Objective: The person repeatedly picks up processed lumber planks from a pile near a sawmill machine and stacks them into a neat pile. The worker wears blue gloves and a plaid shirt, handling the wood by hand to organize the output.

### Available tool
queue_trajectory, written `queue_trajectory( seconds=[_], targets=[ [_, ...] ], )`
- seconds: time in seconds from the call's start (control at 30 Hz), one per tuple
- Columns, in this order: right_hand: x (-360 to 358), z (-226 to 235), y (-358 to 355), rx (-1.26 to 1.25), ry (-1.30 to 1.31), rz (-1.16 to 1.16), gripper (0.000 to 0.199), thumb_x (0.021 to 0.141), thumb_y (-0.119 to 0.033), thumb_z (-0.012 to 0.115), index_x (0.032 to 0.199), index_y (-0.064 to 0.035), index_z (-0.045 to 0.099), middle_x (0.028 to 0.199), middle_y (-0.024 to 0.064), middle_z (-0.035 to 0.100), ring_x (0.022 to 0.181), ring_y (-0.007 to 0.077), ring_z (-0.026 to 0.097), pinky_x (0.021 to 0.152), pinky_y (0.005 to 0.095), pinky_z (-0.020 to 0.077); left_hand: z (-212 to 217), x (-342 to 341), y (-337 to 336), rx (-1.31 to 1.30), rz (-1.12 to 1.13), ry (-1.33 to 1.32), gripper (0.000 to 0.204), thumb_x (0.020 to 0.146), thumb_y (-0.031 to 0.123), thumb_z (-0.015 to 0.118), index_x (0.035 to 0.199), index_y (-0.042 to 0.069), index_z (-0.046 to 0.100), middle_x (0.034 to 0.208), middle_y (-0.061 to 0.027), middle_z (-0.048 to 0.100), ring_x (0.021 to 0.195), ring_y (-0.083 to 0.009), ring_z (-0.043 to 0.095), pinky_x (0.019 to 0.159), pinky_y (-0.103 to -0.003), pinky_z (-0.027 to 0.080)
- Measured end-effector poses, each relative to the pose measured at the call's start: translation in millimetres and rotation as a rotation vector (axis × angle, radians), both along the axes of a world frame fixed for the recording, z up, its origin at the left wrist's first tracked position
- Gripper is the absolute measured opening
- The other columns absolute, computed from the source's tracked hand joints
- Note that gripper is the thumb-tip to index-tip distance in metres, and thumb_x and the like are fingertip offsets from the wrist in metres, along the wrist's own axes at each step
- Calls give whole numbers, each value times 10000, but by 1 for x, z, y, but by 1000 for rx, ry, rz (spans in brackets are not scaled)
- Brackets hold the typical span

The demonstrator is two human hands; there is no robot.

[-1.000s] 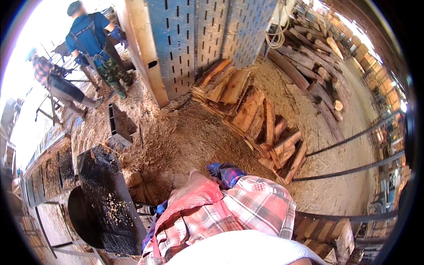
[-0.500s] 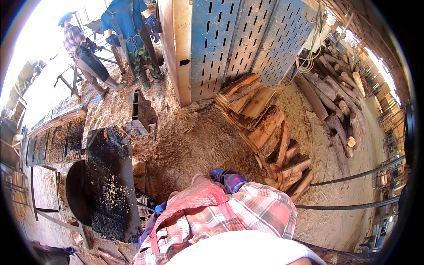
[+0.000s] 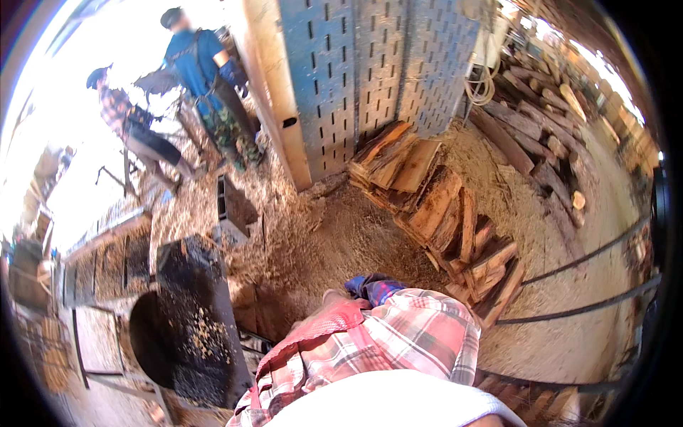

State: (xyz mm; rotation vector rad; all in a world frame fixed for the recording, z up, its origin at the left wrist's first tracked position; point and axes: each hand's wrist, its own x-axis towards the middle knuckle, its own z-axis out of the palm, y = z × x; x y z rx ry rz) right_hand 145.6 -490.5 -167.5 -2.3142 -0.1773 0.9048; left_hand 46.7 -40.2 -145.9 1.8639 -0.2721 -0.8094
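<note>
Below me, the pink plaid sleeve (image 3: 427, 320) of my right arm ends in a blue-and-red plaid cuff (image 3: 380, 288). My right hand (image 3: 357, 285) shows at most as a small dark blue patch beyond this cuff; its fingers and anything in them cannot be made out. A red mesh-edged apron (image 3: 320, 327) covers my front. My left hand is out of view. Left of me stands a black work surface (image 3: 199, 306) strewn with wood chips, with a dark round disc (image 3: 151, 340) along its left side. Nearest the right cuff is the sawdust-covered floor (image 3: 320, 249).
Split slabs (image 3: 434, 213) are stacked ahead right, beside a tall slotted blue metal panel (image 3: 370, 71). Logs (image 3: 526, 135) lie farther right. Two people, one in a blue shirt (image 3: 196, 64), stand at far left. A hollow block (image 3: 231, 210) sits ahead left. Dark bands (image 3: 580, 309) cross at right.
My view has shifted, so the black surface and the slabs sit farther right in the picture. The blue plaid sleeve at my left is no longer visible. The person in blue is more upright.
</note>
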Motion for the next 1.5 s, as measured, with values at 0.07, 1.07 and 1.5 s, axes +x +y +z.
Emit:
queue_trajectory(
  seconds=[0.07,1.07,1.5],
  targets=[
    [4,9,6,182,161,-228,294,785,-355,546,765,-74,631,714,67,614,611,188,578,545,350,461,5,10,1,82,-24,-7,548,713,291,724,1133,9,514,1056,-87,553,958,-173,517,837,-305,395],
    [-20,-20,36,-56,50,243,246,818,-272,534,975,-120,647,969,148,632,906,263,597,773,376,447,-30,-119,40,479,279,0,369,721,305,693,970,61,572,807,-45,559,738,-160,538,658,-306,429],
    [-20,38,66,44,325,-237,337,801,-317,539,839,-1,649,792,90,647,690,202,575,632,359,442,-30,-98,-8,489,307,-118,235,758,350,602,792,118,593,677,-150,565,585,-269,528,538,-398,393]
  ],
)
